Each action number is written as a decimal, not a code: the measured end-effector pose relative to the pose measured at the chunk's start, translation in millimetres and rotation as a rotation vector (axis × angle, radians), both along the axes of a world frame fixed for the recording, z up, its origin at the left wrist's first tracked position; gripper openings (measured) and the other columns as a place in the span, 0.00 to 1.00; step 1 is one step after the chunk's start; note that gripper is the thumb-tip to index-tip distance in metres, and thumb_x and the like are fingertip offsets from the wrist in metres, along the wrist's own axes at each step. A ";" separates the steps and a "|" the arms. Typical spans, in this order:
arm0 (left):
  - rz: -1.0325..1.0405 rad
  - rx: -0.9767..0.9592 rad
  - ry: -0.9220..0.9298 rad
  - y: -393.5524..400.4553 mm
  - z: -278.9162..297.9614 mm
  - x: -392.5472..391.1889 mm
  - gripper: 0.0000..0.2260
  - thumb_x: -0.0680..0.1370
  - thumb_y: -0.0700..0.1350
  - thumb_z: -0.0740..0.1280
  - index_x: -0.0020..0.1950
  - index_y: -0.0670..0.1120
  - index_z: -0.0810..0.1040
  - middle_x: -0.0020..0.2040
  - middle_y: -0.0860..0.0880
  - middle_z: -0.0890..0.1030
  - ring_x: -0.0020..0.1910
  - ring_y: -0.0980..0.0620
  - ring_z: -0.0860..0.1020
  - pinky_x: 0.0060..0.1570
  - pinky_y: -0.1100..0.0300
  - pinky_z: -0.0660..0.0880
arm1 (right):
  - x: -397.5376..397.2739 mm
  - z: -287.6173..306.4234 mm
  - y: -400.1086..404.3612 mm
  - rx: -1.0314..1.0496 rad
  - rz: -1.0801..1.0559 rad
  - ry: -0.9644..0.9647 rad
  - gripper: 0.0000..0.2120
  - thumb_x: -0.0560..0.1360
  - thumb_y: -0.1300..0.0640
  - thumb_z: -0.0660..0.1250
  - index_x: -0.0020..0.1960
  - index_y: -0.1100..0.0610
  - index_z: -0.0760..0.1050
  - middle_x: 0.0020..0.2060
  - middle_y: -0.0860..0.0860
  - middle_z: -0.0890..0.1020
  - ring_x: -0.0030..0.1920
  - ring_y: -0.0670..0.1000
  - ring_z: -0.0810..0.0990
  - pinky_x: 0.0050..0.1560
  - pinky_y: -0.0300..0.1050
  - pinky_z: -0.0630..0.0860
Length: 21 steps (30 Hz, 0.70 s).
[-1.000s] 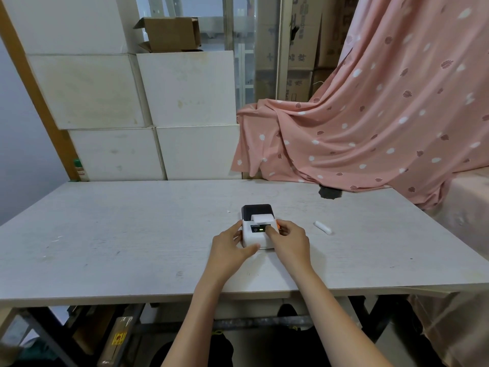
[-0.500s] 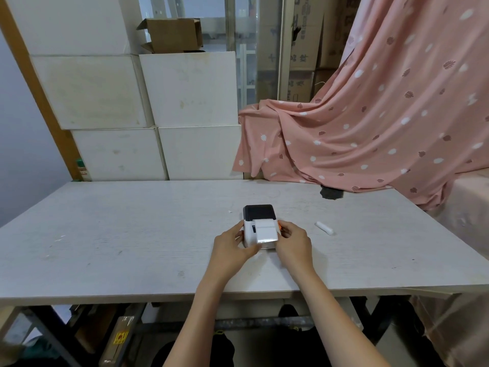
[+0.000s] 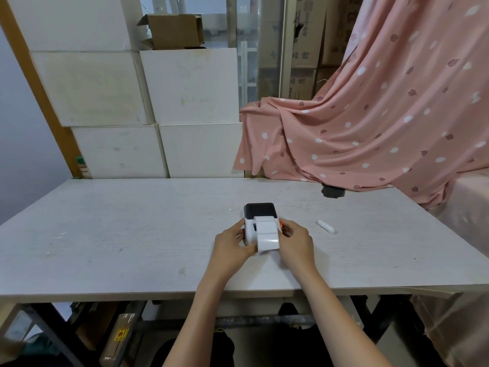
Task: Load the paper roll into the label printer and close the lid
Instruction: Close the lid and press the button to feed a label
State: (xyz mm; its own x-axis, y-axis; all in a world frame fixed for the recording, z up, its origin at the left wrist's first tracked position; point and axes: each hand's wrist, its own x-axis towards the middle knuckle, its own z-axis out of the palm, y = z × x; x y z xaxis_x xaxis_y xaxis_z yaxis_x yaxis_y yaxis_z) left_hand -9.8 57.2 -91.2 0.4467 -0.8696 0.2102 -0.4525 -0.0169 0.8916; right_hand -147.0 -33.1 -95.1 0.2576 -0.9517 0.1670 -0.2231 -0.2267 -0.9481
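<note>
A small white label printer (image 3: 249, 230) with a black lid (image 3: 259, 209) sits near the middle of the table (image 3: 105, 234); the lid lies down on the body. A strip of white label paper (image 3: 267, 235) runs out of its slot and drapes over the front. My left hand (image 3: 232, 243) grips the printer's left side, thumb by the paper's lower edge. My right hand (image 3: 295, 241) holds the right side, fingertips at an orange tab (image 3: 281, 223). The paper roll itself is hidden.
A small white cylinder (image 3: 326, 226) lies on the table right of my right hand. White boxes (image 3: 158, 115) are stacked behind the table's far edge. A pink spotted cloth (image 3: 370, 128) drapes over the back right and right side. A dark object (image 3: 333, 192) sits under the cloth's edge.
The paper strip has grown longer, from a short stub at the slot to a length hanging over the printer's front. Both hands stayed on the printer's sides.
</note>
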 end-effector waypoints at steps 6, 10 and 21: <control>-0.001 -0.013 0.009 -0.5 -0.1 -0.1 0.28 0.71 0.45 0.78 0.70 0.57 0.76 0.53 0.63 0.81 0.48 0.72 0.77 0.46 0.81 0.72 | 0.1 2.6 2.6 -0.002 -0.005 0.008 0.12 0.79 0.53 0.70 0.61 0.50 0.83 0.46 0.41 0.83 0.47 0.41 0.80 0.46 0.34 0.73; 0.003 -0.004 0.009 -0.9 -1.0 0.3 0.29 0.71 0.45 0.78 0.71 0.55 0.75 0.53 0.62 0.80 0.47 0.74 0.76 0.46 0.81 0.72 | 0.0 2.0 2.6 -0.002 0.003 0.010 0.13 0.79 0.51 0.70 0.62 0.50 0.83 0.49 0.43 0.85 0.50 0.42 0.81 0.46 0.34 0.74; 0.023 0.028 0.014 -0.4 1.5 0.0 0.27 0.71 0.44 0.77 0.69 0.55 0.77 0.53 0.59 0.82 0.54 0.62 0.80 0.51 0.72 0.74 | -2.9 13.4 9.4 0.017 -0.037 0.037 0.12 0.82 0.59 0.61 0.58 0.59 0.83 0.46 0.52 0.85 0.48 0.53 0.81 0.54 0.50 0.79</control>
State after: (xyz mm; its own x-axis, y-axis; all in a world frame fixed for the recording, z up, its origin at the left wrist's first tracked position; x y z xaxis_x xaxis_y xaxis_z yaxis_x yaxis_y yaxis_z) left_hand -9.8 56.9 -89.6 0.4691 -0.8648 0.1789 -0.4388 -0.0524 0.8970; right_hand -149.8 -23.7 -81.7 0.2279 -0.9634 0.1413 -0.2659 -0.2012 -0.9428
